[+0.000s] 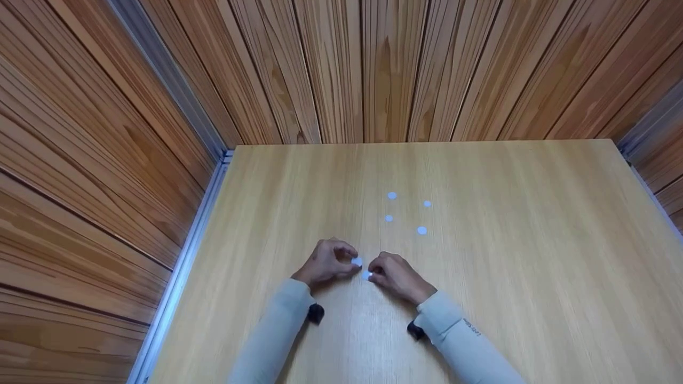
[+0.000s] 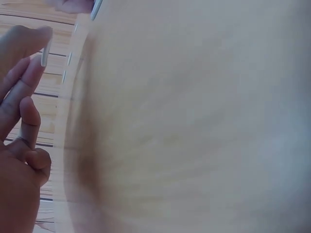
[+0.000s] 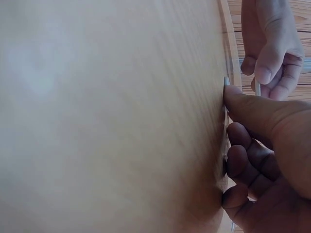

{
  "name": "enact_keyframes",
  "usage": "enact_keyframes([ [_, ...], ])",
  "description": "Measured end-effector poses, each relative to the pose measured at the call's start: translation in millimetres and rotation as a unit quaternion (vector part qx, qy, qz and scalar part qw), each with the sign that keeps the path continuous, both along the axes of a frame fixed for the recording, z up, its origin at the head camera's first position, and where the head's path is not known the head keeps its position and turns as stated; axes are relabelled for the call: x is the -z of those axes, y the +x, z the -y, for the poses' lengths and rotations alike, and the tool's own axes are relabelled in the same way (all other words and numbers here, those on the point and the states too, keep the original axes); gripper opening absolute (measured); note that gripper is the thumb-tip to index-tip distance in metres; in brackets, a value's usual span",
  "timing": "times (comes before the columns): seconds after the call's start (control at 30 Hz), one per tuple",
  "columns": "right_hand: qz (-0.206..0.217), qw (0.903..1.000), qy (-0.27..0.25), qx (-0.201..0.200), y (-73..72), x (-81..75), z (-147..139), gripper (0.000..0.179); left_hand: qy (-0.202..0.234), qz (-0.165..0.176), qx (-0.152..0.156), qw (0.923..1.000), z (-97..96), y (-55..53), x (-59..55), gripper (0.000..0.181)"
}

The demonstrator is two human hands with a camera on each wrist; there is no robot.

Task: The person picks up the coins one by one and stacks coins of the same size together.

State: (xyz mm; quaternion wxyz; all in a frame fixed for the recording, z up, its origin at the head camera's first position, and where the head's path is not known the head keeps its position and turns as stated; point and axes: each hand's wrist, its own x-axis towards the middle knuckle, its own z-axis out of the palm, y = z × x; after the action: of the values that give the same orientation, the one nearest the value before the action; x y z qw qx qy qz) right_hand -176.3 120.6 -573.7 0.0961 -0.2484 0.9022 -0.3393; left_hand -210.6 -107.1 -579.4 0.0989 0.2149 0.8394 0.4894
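Observation:
Near the front middle of the table, my left hand [image 1: 332,261] pinches a thin white disc [image 1: 357,262] between thumb and finger. The left wrist view shows this disc [image 2: 45,56] edge-on at the fingertips, raised off the tabletop. Just to the right, my right hand [image 1: 396,276] grips a second white disc [image 1: 366,275] by its right edge. That disc [image 3: 226,81] lies low against the tabletop in the right wrist view, the thumb at its edge and the other fingertips down on the wood. The two discs are close together but apart.
Farther back lie several loose white discs: a back left one [image 1: 392,196], a back right one [image 1: 427,204], a smaller one [image 1: 389,218] and a nearer one [image 1: 422,230]. The wooden table [image 1: 533,240] is bounded by plank walls [image 1: 341,69] and a metal rail [image 1: 184,266].

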Motion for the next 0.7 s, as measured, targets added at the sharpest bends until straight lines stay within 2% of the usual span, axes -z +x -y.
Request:
enact_keyframes([
  [0.2, 0.0, 1.0, 0.001, 0.003, 0.5, 0.4, -0.2, 0.013, 0.003, 0.014, 0.006, 0.9999, -1.2, 6.5, 2.0, 0.02],
  [0.33, 0.001, 1.0, 0.004, 0.002, 0.4, 0.2, 0.0, 0.013, -0.001, 0.012, 0.009, 0.9999, -2.2, 10.8, 4.1, 0.019],
  [0.5, 0.006, 1.0, 0.002, 0.002, 0.1, 0.0, 0.6, 0.012, -0.015, 0.008, 0.016, 0.9997, -4.2, 14.8, 5.7, 0.018],
  [0.7, 0.004, 1.0, -0.003, 0.003, 0.0, 0.2, 0.7, 0.009, -0.042, 0.027, 0.009, 0.9987, -7.2, 15.4, 5.5, 0.017],
])
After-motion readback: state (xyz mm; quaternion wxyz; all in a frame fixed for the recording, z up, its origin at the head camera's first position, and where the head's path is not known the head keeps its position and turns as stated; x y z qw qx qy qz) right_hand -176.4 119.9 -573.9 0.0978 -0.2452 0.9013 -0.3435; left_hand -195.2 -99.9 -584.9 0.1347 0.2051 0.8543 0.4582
